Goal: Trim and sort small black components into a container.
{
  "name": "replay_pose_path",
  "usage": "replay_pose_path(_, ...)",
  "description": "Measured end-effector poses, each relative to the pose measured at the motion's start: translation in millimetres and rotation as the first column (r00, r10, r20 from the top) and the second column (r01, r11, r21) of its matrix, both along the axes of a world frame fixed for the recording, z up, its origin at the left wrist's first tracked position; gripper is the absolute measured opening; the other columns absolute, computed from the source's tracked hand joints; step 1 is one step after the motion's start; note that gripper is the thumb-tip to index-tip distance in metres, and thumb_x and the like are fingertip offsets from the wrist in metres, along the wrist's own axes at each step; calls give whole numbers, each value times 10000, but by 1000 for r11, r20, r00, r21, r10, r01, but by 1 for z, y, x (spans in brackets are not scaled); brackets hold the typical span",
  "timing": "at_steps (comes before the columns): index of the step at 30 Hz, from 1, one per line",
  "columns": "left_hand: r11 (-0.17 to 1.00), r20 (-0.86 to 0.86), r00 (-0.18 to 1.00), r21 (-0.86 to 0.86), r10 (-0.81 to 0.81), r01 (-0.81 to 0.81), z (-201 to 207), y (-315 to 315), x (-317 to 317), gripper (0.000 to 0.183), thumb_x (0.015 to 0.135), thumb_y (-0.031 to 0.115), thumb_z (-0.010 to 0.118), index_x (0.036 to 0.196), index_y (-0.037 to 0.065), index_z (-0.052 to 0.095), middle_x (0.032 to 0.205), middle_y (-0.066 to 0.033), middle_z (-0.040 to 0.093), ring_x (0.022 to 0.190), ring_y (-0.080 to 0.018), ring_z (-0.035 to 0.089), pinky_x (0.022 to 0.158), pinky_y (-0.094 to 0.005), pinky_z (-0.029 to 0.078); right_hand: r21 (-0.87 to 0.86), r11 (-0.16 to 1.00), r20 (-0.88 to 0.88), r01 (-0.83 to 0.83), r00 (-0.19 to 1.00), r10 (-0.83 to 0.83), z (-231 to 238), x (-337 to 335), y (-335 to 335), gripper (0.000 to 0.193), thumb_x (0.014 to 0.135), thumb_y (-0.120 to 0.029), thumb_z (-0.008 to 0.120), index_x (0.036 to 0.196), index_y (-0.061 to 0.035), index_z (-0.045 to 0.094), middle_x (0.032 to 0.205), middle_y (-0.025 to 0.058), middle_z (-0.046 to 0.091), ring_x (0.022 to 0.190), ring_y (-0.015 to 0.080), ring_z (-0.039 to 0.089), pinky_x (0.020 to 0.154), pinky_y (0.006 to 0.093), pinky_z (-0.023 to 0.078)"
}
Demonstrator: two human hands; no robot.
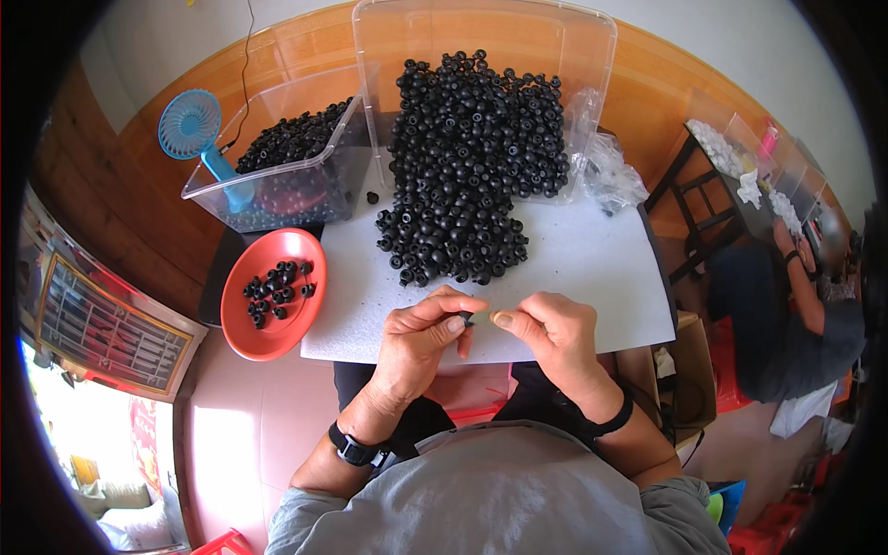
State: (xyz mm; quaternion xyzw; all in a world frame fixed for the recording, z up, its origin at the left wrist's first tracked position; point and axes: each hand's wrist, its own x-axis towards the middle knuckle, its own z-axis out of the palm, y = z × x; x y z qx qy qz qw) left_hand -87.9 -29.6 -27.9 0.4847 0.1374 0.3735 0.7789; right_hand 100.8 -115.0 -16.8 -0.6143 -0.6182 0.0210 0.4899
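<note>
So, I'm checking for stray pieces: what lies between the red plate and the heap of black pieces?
The head view shows bare white sheet straight between the red plate and the heap; no stray piece lies there.

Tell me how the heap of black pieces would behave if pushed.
The heap of black pieces would probably spread and scatter, lying loose with no wall on its near side. Single pieces seem apt to roll, being rounded. Each is probably light, looking small beside the left hand.
</note>
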Motion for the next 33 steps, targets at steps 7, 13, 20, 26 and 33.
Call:
replay_pose_path(7, 1000, -3, 1000, 21, -9, 9, 1, 1, 0, 237, 982, -19, 597, 1181, -41, 723, 1042, -76, 605, 832, -162, 565, 720, -287, 499, 36, 999, -64, -32, 997, 34, 0, 0, -3, 348, 848, -212, 832, 688, -52, 568, 580, 80, 566, 498, 233, 532, 470, 363, 391)
replay_pose_path(13, 1000, 11, 1000, 19, -18, 18, 0, 1, 0, 265, 978, 8, 620, 1223, -36, 713, 1021, -76, 598, 826, -166, 564, 709, -288, 498, 15, 1000, -59, 13, 998, -12, -3, 0, -1, 348, 863, -221, 823, 695, -52, 569, 583, 84, 567, 503, 239, 533, 476, 363, 396)
replay_pose_path(20, 1000, 17, 1000, 13, -17, 16, -1, 1, -1, 263, 974, 13, 630, 1218, -40, 713, 1026, -81, 601, 813, -170, 567, 714, -288, 495, 28, 1000, -23, 5, 1000, -4, -3, 0, 0, 358, 855, -240, 829, 691, -64, 562, 579, 81, 563, 504, 247, 536, 472, 370, 393)
replay_pose_path(26, 1000, -3, 1000, -2, -5, 5, 1, 0, 0, 235, 979, -1, 609, 1180, -52, 719, 1028, -83, 603, 804, -172, 570, 716, -289, 492, 87, 996, 65, 5, 998, -10, -5, 1, 1, 364, 849, -245, 830, 685, -79, 550, 572, 69, 550, 500, 248, 529, 464, 377, 395)
replay_pose_path(33, 999, -23, 999, 24, 27, -26, 1, -1, 2, 211, 965, -27, 592, 1129, -65, 719, 1031, -104, 627, 846, -190, 602, 684, -308, 498, 146, 989, 190, -28, 982, 0, -4, 1, 0, 358, 837, -240, 837, 686, -83, 553, 580, 59, 555, 504, 249, 534, 468, 376, 401)
